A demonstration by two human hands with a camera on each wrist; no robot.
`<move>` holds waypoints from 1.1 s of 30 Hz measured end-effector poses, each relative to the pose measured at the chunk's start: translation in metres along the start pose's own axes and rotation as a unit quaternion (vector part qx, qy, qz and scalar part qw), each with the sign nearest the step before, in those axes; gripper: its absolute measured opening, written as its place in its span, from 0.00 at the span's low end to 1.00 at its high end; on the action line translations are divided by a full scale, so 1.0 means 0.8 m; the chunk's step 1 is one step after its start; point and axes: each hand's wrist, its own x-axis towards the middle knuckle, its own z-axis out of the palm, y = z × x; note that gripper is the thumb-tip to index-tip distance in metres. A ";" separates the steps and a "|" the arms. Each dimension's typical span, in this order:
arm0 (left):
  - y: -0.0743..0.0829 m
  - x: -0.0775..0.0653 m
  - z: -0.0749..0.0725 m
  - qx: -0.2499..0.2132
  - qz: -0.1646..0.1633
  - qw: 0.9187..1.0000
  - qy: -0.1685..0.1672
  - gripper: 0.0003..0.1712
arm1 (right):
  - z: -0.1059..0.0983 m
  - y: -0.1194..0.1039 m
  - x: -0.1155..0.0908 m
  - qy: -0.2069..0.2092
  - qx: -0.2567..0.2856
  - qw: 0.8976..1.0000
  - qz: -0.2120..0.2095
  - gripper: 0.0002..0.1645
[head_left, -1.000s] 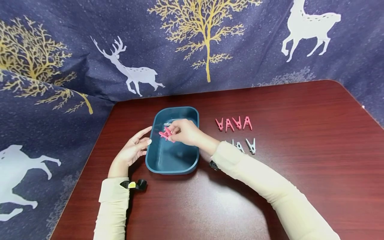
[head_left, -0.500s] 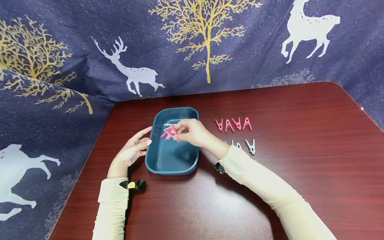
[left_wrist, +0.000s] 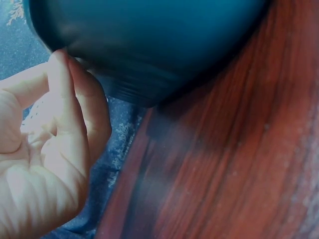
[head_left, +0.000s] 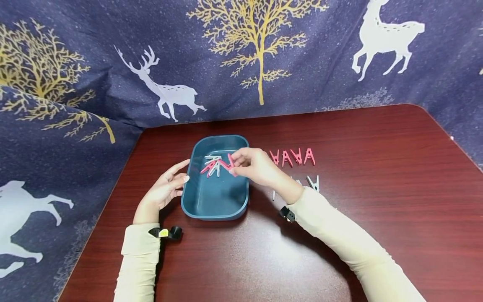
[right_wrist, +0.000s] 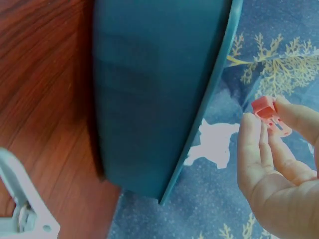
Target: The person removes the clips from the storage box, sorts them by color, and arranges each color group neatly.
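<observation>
My right hand (head_left: 258,167) pinches a pink clothespin (head_left: 228,162) between thumb and fingers, over the right rim of a blue-green plastic bin (head_left: 216,201). In the right wrist view, one end of this clothespin (right_wrist: 264,105) shows at the fingertips, above the bin's rim. Inside the bin, white clothespins (head_left: 215,169) and a pink clothespin (head_left: 206,167) lie in a loose pile toward the back. My left hand (head_left: 162,191) holds the bin's left side, thumb at the rim and fingers along the outer wall. In the left wrist view, the thumb meets the bin's edge (left_wrist: 149,45).
Right of the bin, several pink clothespins (head_left: 298,156) stand in a row on the dark red table (head_left: 377,188). Nearer me is a row of white clothespins (head_left: 314,183), partly hidden behind my right forearm. A patterned blue cloth (head_left: 302,88) hangs behind the table.
My right hand has drawn the pink clothespin rightward from the pile toward the bin's right rim, uncovering the white clothespins there. My left hand stays at the bin's left side.
</observation>
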 end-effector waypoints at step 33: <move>-0.002 0.001 -0.003 0.008 0.002 1.000 -0.001 0.33 | -0.063 0.034 -0.037 0.096 -0.005 0.993 0.061 0.13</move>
